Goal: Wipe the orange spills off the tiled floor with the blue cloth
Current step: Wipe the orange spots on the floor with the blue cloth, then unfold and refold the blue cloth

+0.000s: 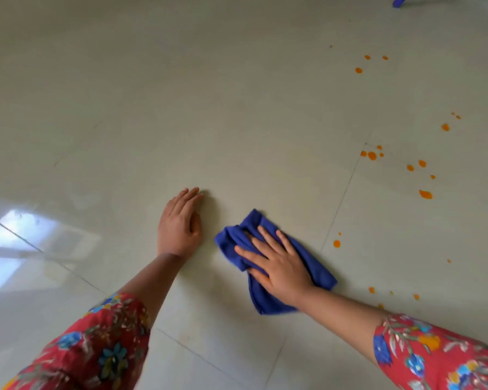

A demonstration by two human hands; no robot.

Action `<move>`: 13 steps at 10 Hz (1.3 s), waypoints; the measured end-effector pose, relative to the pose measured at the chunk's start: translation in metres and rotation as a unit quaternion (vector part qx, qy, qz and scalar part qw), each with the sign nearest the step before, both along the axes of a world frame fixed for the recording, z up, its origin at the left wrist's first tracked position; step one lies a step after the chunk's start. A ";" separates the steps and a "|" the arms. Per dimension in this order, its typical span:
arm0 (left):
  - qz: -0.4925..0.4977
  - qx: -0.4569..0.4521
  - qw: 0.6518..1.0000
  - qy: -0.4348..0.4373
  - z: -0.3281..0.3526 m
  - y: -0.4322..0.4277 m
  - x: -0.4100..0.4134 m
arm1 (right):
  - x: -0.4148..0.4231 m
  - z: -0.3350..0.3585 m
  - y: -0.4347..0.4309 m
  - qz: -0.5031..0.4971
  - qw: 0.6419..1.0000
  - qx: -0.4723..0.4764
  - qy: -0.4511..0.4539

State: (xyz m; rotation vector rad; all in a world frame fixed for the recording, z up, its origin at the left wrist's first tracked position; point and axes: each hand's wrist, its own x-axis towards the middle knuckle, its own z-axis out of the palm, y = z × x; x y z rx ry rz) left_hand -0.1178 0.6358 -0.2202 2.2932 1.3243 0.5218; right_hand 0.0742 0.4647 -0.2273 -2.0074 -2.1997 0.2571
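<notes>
On the floor (pixel 237 108), just left of a tile seam, the cloth (pixel 319 266) lies bunched and folded under the right hand (pixel 282 266). That hand's fingers (pixel 268 237) are spread flat and press the cloth down; they pinch nothing. The left hand (pixel 179 223) rests palm-down on bare tile just left of the cloth, fingers straight and close together, likely bracing the body.

Right of the cloth, beyond the seam, orange spills (pixel 425 194) lie scattered from near to far, none touching the cloth.

Judging by its folds, the cloth is soft, light and limp; it will likely crumple and slide easily on the glossy tile. A flat palm over its middle should carry it better than a pinch at an edge, which would let the rest trail. The drops look wet and may smear, so folding to a clean face may help.
</notes>
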 end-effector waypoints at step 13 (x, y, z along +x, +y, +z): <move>-0.127 -0.182 0.942 -0.251 0.170 -0.166 0.094 | 0.070 0.138 -0.124 -0.379 0.615 -0.085 0.686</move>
